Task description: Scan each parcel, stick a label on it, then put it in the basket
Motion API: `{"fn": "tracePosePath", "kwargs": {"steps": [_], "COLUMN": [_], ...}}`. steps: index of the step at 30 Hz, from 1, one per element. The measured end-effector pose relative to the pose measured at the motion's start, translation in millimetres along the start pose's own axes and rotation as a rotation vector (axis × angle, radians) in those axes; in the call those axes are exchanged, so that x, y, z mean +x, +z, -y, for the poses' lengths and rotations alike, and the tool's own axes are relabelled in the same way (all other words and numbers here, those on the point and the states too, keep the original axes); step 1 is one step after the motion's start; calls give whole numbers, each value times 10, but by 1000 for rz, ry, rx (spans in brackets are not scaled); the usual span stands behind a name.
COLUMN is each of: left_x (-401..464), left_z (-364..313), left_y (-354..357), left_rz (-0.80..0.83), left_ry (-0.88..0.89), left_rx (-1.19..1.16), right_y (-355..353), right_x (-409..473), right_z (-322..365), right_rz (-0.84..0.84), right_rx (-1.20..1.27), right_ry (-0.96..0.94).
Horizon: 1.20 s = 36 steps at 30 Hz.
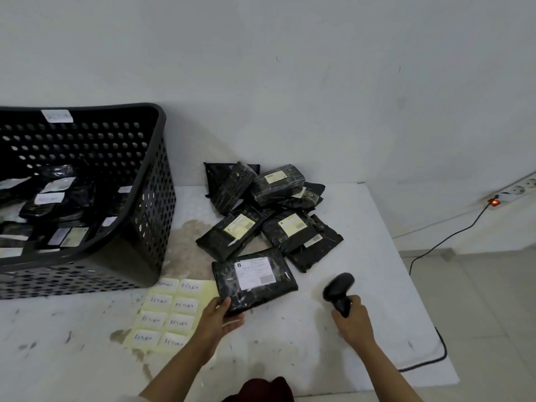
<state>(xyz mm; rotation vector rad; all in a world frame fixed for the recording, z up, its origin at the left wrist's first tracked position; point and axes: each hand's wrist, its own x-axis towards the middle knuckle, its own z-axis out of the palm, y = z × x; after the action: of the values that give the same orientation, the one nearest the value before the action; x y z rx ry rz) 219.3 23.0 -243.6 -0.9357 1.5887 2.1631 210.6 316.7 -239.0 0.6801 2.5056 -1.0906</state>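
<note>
Parcel [255,281] lies label-up near the surface's [362,227] front edge, its near corner gripped by the left hand [220,314]. The right hand [352,317] is wrapped round the scanner [339,291] just to the parcel's right, head tilted toward it. Label sheet [169,311] lies left of the parcel, before the basket [150,198].
</note>
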Motion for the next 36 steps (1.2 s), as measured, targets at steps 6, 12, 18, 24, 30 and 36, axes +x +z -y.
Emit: {"fn": "tracePosePath", "kwargs": {"steps": [6,12,18,24,30,36], "left_x": [-58,-63,-48,-109,-65,39], "left_z": [137,269,179,-133,-316,-278], "left_y": [53,-10,-12,-327,-1123,-1823], "left_rz": [83,108,97,139,15,390], "left_ry": [-117,-204,-138,-74,434,399], "left_rx": [16,96,586,797,1291,1629], "right_y": [167,288,350,486,973,1999], "right_x": [-4,11,-32,-251,-705,-1105], "right_z": [-86,-76,-33,222,808,1159], "right_rz": [-22,-97,-210,-470,-388,75], "right_rx": [-167,-246,-240,-95,154,-14], "right_ry": [-20,-61,-109,-184,-453,-580]}}
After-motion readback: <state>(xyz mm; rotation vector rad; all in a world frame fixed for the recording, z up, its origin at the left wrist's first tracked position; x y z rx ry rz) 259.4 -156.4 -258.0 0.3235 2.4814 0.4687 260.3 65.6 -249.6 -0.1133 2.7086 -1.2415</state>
